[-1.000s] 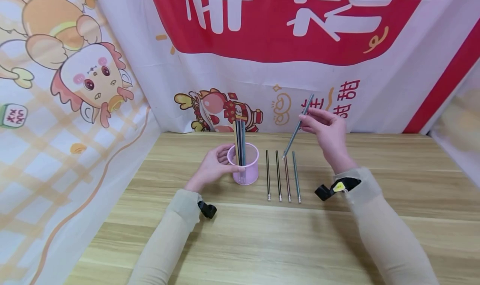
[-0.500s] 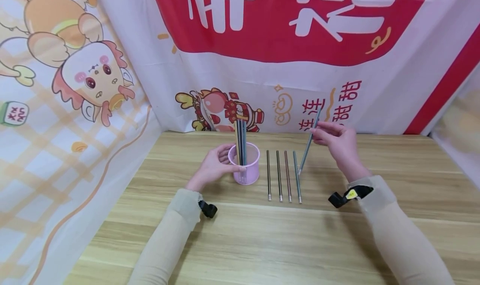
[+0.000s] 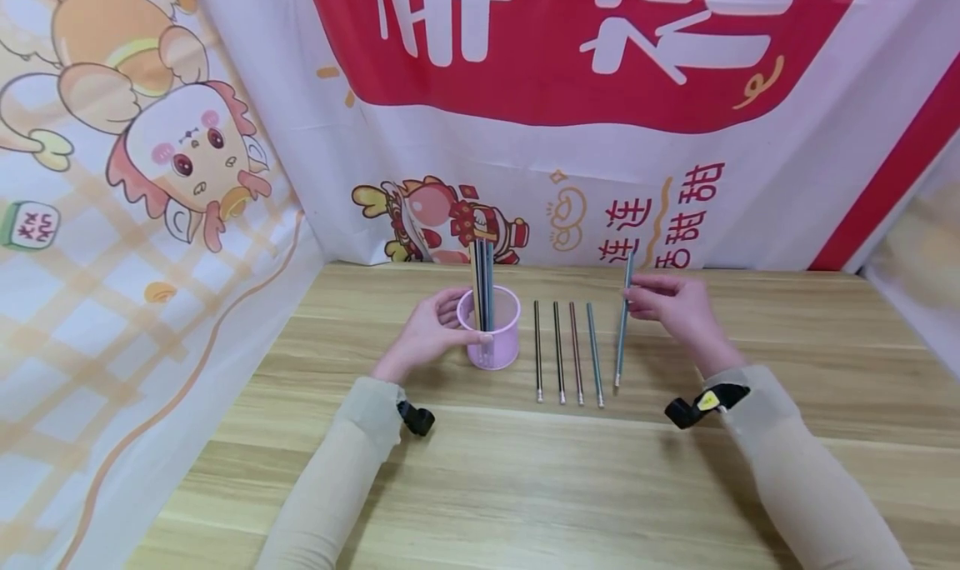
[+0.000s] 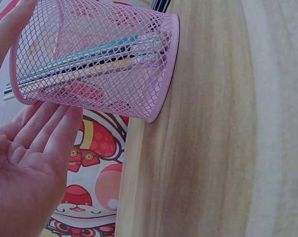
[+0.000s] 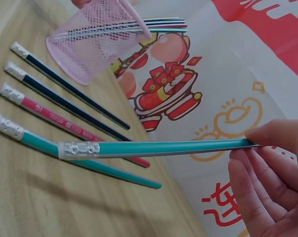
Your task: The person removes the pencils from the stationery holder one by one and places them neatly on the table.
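Note:
A pink mesh pencil cup [image 3: 504, 350] stands on the table with several pencils [image 3: 482, 282] leaning inside it, eraser ends down. My left hand [image 3: 427, 333] holds the cup from its left side, thumb at the near rim and fingers round the back. Between the thumb and fingers of my right hand [image 3: 678, 307] is a teal pencil [image 5: 178, 148], pinched near its far end. Its eraser end points down toward the tabletop, just right of the row. That row has two dark pencils [image 3: 537, 349], a red pencil [image 3: 576, 353] and another teal pencil [image 3: 595, 355], lying side by side with erasers toward me.
The wood-grain table [image 3: 480, 487] ends at a printed white and red cloth [image 3: 600, 149] hanging behind it. A second patterned cloth [image 3: 247, 320] hangs along the left side. The pencil row lies between the cup and my right hand.
My right hand has moved right and down with the teal pencil, from above the row to its right side, and the pencil now runs closer to parallel with the others. My left hand stays on the cup.

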`<state>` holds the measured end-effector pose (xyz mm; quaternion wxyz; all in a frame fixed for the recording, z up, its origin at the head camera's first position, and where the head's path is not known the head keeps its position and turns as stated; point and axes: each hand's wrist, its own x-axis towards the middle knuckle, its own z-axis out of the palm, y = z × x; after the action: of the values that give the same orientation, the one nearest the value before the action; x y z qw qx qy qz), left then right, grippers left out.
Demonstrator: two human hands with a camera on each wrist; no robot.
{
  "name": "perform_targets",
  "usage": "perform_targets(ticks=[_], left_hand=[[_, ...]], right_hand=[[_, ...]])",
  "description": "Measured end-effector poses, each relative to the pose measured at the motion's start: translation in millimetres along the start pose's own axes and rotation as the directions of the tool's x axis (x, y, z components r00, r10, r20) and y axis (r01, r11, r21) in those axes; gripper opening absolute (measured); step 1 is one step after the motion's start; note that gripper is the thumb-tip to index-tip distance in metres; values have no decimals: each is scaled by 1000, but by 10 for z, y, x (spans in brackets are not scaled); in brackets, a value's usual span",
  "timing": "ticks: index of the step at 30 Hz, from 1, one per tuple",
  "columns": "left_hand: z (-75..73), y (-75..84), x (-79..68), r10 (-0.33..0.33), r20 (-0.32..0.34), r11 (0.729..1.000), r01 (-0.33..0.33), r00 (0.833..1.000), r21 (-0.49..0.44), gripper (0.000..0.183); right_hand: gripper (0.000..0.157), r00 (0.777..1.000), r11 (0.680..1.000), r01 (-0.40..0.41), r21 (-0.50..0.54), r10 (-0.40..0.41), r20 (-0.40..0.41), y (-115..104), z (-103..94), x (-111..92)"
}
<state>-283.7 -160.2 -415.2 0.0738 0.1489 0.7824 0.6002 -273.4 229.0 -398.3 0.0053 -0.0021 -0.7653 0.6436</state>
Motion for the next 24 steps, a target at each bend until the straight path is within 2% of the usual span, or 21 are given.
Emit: perform_targets(ticks=[4,8,15,18,24], left_hand=[[-4,-6,5,-13,2,1000,13,1000,0,87],[-1,14,8,-31,5,1000,31,1000,-1,88],[37,251,-106,-27,10,1000,27,1000,-4,85],[50,299,-138,-25,8,1000,25,1000,-6,85],[16,70,-19,-27,3,1000,27,1000,4,87]], right_hand=[[50,998,999,-49,-23,50,35,77,7,2],[47,995,993,-67,-94,72,61,127,27,-21],[45,987,983,-118,-142,132,95,177,68,-28],[45,983,979,-134,-154,151,107,213,88,0],[43,978,974,-165,-156,182,105,273,126,47]])
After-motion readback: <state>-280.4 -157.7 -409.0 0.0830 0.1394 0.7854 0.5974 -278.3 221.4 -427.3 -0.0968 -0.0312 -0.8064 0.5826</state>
